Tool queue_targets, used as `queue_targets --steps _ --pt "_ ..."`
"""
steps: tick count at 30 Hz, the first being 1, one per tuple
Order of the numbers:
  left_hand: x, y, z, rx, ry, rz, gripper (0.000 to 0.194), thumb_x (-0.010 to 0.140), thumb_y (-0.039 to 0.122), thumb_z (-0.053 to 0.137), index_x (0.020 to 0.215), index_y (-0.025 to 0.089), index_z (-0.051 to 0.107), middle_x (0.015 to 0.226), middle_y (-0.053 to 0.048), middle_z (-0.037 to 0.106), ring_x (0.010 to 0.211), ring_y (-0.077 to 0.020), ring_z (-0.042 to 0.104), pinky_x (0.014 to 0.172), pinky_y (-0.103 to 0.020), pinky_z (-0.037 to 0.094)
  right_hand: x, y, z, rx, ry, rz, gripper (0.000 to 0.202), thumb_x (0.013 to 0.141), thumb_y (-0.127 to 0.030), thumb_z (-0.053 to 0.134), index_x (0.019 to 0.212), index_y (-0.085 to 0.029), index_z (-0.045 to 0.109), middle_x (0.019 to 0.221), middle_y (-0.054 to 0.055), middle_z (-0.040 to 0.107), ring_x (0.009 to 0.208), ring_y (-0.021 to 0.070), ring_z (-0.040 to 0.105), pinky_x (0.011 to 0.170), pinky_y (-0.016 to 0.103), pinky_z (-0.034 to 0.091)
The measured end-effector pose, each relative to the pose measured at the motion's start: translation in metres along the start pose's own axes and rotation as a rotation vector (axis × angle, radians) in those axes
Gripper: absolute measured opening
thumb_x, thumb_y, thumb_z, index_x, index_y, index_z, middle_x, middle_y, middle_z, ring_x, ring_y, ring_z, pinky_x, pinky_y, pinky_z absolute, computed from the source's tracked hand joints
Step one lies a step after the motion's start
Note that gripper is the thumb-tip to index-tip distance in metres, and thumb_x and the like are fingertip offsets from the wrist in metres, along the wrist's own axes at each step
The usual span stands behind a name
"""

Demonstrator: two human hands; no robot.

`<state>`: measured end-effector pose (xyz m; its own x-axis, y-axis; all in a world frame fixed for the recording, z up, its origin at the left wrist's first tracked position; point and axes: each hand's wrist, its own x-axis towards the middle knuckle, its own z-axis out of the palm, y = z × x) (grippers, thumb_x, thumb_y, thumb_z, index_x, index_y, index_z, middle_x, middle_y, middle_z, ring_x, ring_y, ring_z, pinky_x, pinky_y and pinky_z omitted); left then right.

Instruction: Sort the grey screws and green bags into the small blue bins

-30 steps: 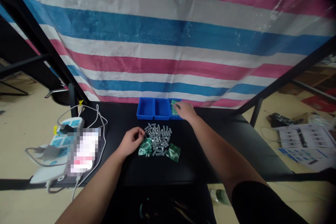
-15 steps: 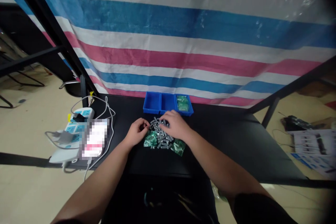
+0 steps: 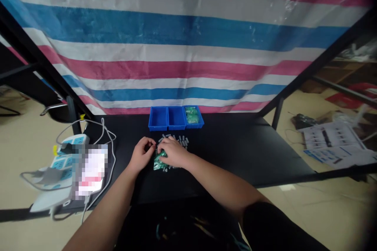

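Blue bins (image 3: 176, 118): three | left hand (image 3: 141, 156): pinched, contents unclear | right hand (image 3: 172, 153): on green packets (image 3: 158, 163), grip unclear

Striped tarp behind your black tabletop (image 3: 224, 153).
You face a pink, white and blue tarp (image 3: 176, 47); beige floor (image 3: 17, 153) on both sides.

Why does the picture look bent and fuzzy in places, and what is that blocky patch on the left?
Head view: the wide lens bows the black frame bars outward and darkens the corners; the striped tarp shows pale glare at upper right; the small grey parts and green bags under the right hand and left hand look soft; the pixelated patch is deliberately masked.
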<state>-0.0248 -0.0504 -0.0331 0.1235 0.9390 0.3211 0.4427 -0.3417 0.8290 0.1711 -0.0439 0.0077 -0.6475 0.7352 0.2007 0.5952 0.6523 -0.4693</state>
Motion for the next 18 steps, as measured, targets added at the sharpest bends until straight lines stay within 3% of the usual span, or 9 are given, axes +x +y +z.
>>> queue_targets --steps 3,7,10,14,18 --pt "0.001 0.000 0.000 0.001 0.021 -0.046 0.015 0.089 0.032 0.058 0.092 0.019 0.064 0.081 -0.002 0.054 0.075 -0.0161 0.051 0.070 -0.027 0.040 -0.004 0.007 -0.004 0.133 0.063 0.041 0.010 0.081 -0.012 0.068 0.085 -0.021 0.066 0.088 0.000 0.068 0.089 0.0188 0.055 0.083 0.030 0.042" --pt "0.002 -0.001 0.001 -0.005 0.006 -0.058 0.015 0.089 0.033 0.058 0.091 0.018 0.064 0.080 -0.002 0.053 0.074 -0.0155 0.051 0.068 -0.027 0.040 -0.013 0.016 -0.022 0.214 0.149 0.146 0.007 0.085 -0.014 0.066 0.088 -0.021 0.066 0.086 0.000 0.068 0.087 0.0174 0.057 0.080 0.028 0.042" --pt "0.002 -0.002 0.000 -0.001 -0.004 -0.044 0.015 0.090 0.032 0.058 0.092 0.018 0.064 0.080 -0.002 0.053 0.075 -0.0155 0.052 0.070 -0.027 0.041 -0.021 0.013 -0.029 0.156 0.091 0.077 0.014 0.081 -0.025 0.076 0.091 -0.021 0.067 0.091 0.001 0.068 0.091 0.0194 0.056 0.084 0.030 0.042" --pt "0.002 -0.002 0.000 -0.005 -0.009 -0.038 0.014 0.090 0.031 0.058 0.092 0.018 0.064 0.080 -0.001 0.053 0.075 -0.0150 0.051 0.071 -0.027 0.041 -0.028 -0.005 -0.017 -0.012 -0.021 -0.032 0.055 0.064 -0.055 0.087 0.105 -0.023 0.070 0.105 0.005 0.063 0.102 0.0265 0.050 0.092 0.039 0.042" --pt "0.002 -0.003 0.001 0.000 -0.003 -0.036 0.012 0.089 0.029 0.059 0.092 0.019 0.064 0.080 -0.001 0.054 0.074 -0.0146 0.051 0.070 -0.027 0.041 -0.026 -0.019 0.002 -0.142 -0.037 -0.030 0.054 0.065 -0.051 0.086 0.108 -0.020 0.071 0.110 0.007 0.059 0.105 0.0285 0.047 0.096 0.043 0.041"
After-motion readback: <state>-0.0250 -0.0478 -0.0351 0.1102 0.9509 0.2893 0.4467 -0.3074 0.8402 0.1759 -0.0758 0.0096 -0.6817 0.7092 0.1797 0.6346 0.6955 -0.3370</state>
